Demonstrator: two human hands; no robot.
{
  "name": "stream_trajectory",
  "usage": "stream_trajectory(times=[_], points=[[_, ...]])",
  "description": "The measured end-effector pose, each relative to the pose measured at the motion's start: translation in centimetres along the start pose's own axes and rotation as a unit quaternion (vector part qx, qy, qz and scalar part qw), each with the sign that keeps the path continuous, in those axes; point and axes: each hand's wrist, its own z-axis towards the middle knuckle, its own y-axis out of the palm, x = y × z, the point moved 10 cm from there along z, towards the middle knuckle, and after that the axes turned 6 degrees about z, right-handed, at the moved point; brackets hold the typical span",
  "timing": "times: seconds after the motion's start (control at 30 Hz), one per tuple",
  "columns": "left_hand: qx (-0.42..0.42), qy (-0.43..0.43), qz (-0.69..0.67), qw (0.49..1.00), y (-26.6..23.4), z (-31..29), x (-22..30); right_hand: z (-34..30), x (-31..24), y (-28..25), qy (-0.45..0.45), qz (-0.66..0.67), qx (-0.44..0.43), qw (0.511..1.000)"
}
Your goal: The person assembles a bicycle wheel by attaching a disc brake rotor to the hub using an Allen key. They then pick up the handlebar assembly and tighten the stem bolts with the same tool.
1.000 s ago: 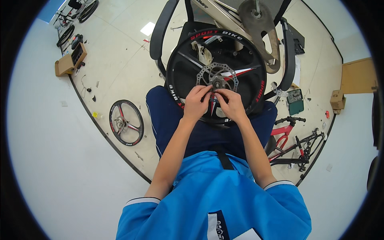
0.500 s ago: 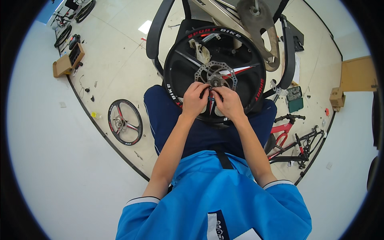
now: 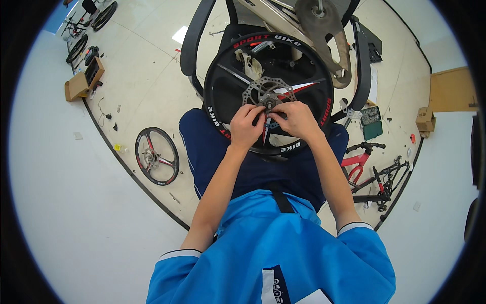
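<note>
A black bicycle wheel (image 3: 328, 83) with white and red spoke markings lies over my lap and the chair seat in front of me. At its middle a perforated disc brake rotor (image 3: 248, 93) surrounds the hub axle (image 3: 270, 104). My left hand (image 3: 246, 125) is closed just left of the axle, thumb and fingertips pinched at the hub. From the right, my right hand (image 3: 297, 119) comes to the same spot with fingers bent in a pinch near the axle's lower side. Whatever small part lies between the fingertips is hidden.
The black chair armrests (image 3: 194, 38) flank the wheel. A beige bike frame (image 3: 324, 25) lies beyond it. On the floor are a second wheel (image 3: 176, 161) at left, a red bike frame (image 3: 358, 161) at right, a green case (image 3: 373, 129) and an open cardboard box (image 3: 77, 87).
My right hand has shifted slightly right and turned, its fingers lying more sideways by the axle. The left hand stays at the hub. The whole view has shifted a little.
</note>
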Motion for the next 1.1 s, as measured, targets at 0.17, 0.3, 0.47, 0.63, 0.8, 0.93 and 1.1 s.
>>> stream_trajectory(times=[0.17, 0.3, 0.47, 0.63, 0.8, 0.93, 1.1], points=[[0.002, 0.011, 0.015, 1.000, 0.0, -0.3, -0.2, 0.0, 0.2, 0.5, 0.001, 0.043, -0.005, 0.999], [0.016, 0.002, 0.024, 1.000, -0.1, -0.5, -0.4, 0.1, 0.4, 0.8, 0.008, 0.033, 0.008, 0.999], [0.034, 0.007, 0.015, 0.999, -0.2, -0.5, -0.4, 0.6, 0.7, 0.6, 0.030, 0.027, -0.006, 0.999], [0.033, -0.015, 0.019, 0.999, 0.1, -0.3, -0.4, 1.4, 0.2, -1.7, 0.037, -0.025, -0.001, 0.999], [0.025, -0.031, 0.029, 0.999, 0.3, -0.1, 0.0, 1.5, 2.3, -4.4, 0.078, 0.051, 0.015, 0.996], [0.027, -0.036, 0.028, 0.999, 0.2, -0.1, -0.2, -0.4, 3.3, -5.0, 0.070, 0.056, 0.099, 0.991], [0.028, -0.029, 0.022, 0.999, 0.2, -0.1, -0.2, -5.7, 3.4, -2.5, 0.057, 0.024, 0.204, 0.977]])
